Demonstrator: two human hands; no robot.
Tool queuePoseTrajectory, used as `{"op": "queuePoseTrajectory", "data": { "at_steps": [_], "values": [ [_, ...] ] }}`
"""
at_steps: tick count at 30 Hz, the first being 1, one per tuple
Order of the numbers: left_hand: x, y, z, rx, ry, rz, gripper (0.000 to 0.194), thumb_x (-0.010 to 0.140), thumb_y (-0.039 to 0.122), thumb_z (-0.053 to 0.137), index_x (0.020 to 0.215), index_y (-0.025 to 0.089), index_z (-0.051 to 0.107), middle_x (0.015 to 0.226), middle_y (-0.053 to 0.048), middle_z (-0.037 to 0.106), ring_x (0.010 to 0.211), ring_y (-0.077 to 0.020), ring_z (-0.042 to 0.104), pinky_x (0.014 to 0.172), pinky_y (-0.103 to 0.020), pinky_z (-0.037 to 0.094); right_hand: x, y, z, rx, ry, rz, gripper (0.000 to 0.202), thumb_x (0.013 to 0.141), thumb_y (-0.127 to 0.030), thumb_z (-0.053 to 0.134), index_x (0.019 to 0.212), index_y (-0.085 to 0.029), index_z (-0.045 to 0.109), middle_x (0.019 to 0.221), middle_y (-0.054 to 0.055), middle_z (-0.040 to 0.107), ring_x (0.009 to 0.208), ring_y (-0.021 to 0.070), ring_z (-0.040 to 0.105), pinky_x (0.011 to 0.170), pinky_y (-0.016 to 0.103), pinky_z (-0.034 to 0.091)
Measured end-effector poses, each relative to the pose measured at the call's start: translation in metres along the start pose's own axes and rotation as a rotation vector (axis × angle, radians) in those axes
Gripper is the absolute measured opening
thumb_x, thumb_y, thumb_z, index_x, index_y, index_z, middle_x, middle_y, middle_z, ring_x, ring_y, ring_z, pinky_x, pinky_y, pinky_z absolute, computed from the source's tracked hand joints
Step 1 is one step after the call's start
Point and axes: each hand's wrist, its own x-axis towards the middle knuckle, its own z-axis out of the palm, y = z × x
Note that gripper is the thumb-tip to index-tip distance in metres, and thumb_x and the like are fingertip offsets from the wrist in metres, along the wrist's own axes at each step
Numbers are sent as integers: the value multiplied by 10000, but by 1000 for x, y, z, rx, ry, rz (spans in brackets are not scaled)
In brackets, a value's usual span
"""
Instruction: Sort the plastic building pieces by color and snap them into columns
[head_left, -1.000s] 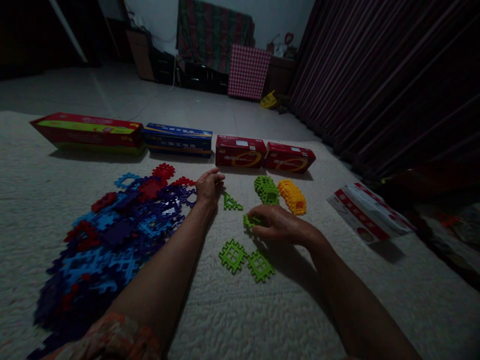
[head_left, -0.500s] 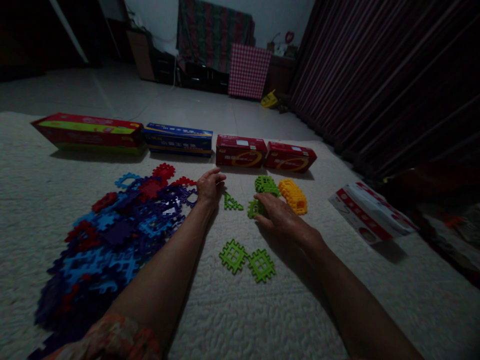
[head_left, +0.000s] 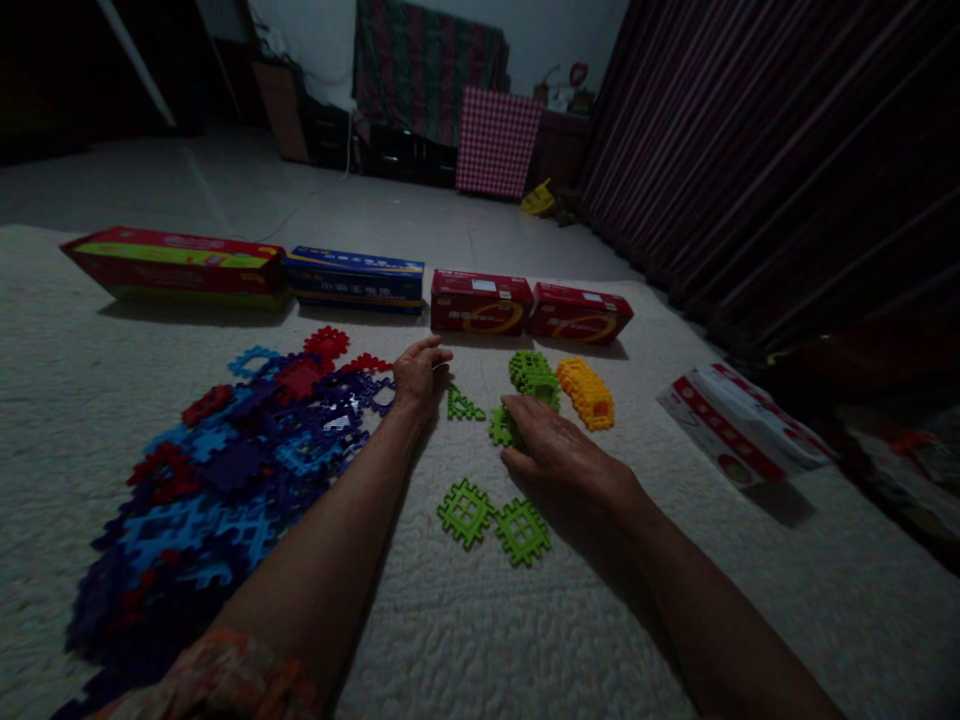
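Note:
My left hand [head_left: 420, 378] rests on the quilted mat at the edge of the mixed pile, fingers apart and nothing in them. Just to its right lies a green triangular plastic building piece [head_left: 463, 404]. My right hand [head_left: 551, 440] is closed over a green toothed building piece [head_left: 499, 425], partly hidden beneath the fingers. Right behind that hand lies a row of green pieces [head_left: 534, 372] stacked together, with a row of yellow pieces [head_left: 586, 392] beside it. Nearer to me, two green window-like square pieces [head_left: 466, 513] lie flat, corners touching.
A large pile of blue, purple and red building pieces [head_left: 232, 465] covers the left. Along the back stand a red-and-green box [head_left: 187, 265], a blue box [head_left: 356, 280] and two red boxes [head_left: 480, 302]. A white-and-red box [head_left: 742, 420] sits at the right.
My right hand has shifted slightly left and toward me, with the green piece under its fingers, uncovering more of the green row. My left hand has stayed in place.

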Motion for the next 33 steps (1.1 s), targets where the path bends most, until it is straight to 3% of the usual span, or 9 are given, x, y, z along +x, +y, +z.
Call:
{"op": "queuePoseTrajectory", "data": {
  "at_steps": [4, 11, 16, 20, 25, 33],
  "values": [
    [0, 0, 1, 6, 2, -4, 372, 493, 183, 638, 861, 172, 686, 654, -13, 656, 605, -123, 571, 598, -239, 431, 3, -5, -4, 38, 28, -31, 560, 891, -224, 579, 1424, -287, 420, 1474, 114, 515, 1369, 287, 484, 1131, 476, 411],
    [2, -3, -1, 14, -11, 17, 379, 482, 190, 655, 858, 169, 697, 656, -15, 655, 613, -125, 575, 578, -229, 424, 11, -11, -12, 36, -34, -36, 315, 869, -182, 582, 1170, -254, 519, 1209, 94, 607, 1134, 258, 587, 1002, 411, 469],
    [-1, -1, -1, 19, -7, -1, 383, 470, 183, 660, 852, 175, 692, 646, -9, 649, 577, -121, 551, 549, -235, 430, 8, -17, -14, 19, 27, -53, 359, 862, -161, 591, 1198, -276, 533, 1209, 73, 616, 1077, 239, 599, 955, 388, 476],
    [-2, -1, 0, 23, -10, -6, 396, 471, 184, 664, 866, 173, 688, 660, -15, 648, 578, -123, 555, 550, -239, 436, 20, 0, -24, -5, 56, -85, 474, 838, -184, 625, 1295, -253, 519, 1283, 103, 605, 1102, 261, 602, 950, 421, 496],
    [1, -3, -1, 22, -18, 0, 395, 481, 185, 664, 874, 169, 697, 677, -28, 654, 600, -133, 572, 563, -247, 442, 31, 35, -41, -73, 228, -131, 592, 793, -133, 626, 1364, -229, 501, 1333, 135, 561, 1192, 297, 555, 1020, 510, 471],
    [0, -2, -1, 20, -10, 10, 378, 479, 181, 659, 854, 165, 702, 653, -22, 657, 615, -129, 575, 570, -235, 443, 27, 51, -27, -99, 257, -154, 657, 736, -102, 613, 1374, -216, 505, 1316, 134, 558, 1231, 310, 501, 1076, 527, 416]
  ]
}}
